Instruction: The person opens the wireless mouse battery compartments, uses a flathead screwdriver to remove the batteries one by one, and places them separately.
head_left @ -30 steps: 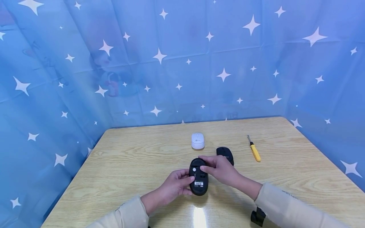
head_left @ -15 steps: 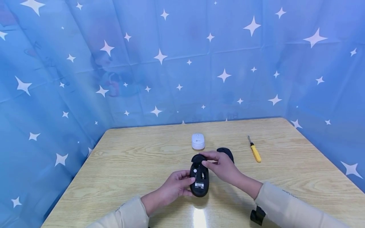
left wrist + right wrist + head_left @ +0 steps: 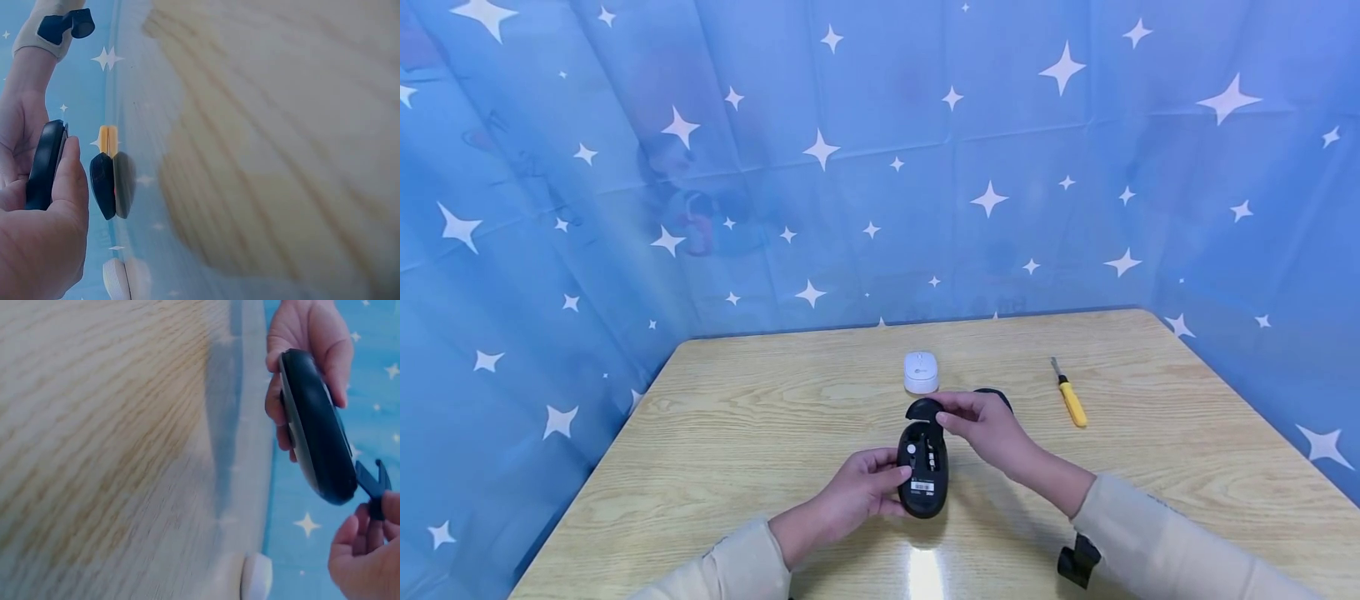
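Note:
My left hand grips a black computer mouse, thumb on its underside, which faces up and shows a label. Its battery compartment lies uncovered, with a battery-like piece visible inside. Between thumb and fingers, my right hand pinches the black battery cover, lifted off the top end of the mouse. In the right wrist view the cover stands at the end of the mouse, a small prong pointing toward it. The left wrist view shows the mouse edge-on in the left hand.
A white mouse stands further back on the wooden table. Another black mouse is mostly hidden behind my right hand. To the right lies a screwdriver with a yellow handle. A blue star-patterned curtain hangs behind the table.
The battery cover has come off the mouse's underside and moved up and away in my right hand, baring the compartment. My left hand has held the mouse nearly still.

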A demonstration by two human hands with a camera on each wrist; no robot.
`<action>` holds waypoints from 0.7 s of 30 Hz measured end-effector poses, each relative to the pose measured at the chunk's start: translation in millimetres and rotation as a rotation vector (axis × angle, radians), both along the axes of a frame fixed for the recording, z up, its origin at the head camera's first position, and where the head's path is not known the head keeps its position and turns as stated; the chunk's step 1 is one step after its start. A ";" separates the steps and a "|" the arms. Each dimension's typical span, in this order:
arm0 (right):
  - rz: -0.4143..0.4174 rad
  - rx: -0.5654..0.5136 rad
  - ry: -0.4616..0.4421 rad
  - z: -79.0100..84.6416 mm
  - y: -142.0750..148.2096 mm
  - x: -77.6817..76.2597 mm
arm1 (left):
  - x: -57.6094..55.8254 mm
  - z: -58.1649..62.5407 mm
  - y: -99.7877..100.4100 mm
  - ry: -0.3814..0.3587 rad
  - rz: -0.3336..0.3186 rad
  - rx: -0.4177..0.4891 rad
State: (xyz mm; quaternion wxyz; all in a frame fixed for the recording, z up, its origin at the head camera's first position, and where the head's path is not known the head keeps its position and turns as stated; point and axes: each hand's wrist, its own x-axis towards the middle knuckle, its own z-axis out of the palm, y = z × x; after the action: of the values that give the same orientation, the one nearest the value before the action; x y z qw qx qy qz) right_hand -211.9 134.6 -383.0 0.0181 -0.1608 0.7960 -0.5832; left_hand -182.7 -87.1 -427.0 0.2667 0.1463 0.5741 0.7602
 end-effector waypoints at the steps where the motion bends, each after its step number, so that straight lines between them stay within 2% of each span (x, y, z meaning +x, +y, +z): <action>1: -0.002 -0.015 -0.021 0.7 0.4 -0.2 | 0.0 0.1 -0.3 0.001 -0.001 -0.002; 10: 0.028 -0.156 -0.174 8.5 6.0 -2.0 | -0.4 0.0 -2.1 -0.007 0.017 -0.005; 21: -0.011 -0.214 -0.246 16.2 14.3 -2.5 | -0.5 2.6 -3.7 -0.001 0.051 -0.018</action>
State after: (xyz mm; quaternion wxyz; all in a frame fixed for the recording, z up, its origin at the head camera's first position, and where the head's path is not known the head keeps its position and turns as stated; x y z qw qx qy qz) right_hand -214.4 149.0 -366.7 0.0952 -0.0850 0.7220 -0.6801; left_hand -183.2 -90.8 -424.5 0.2489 0.1290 0.5844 0.7615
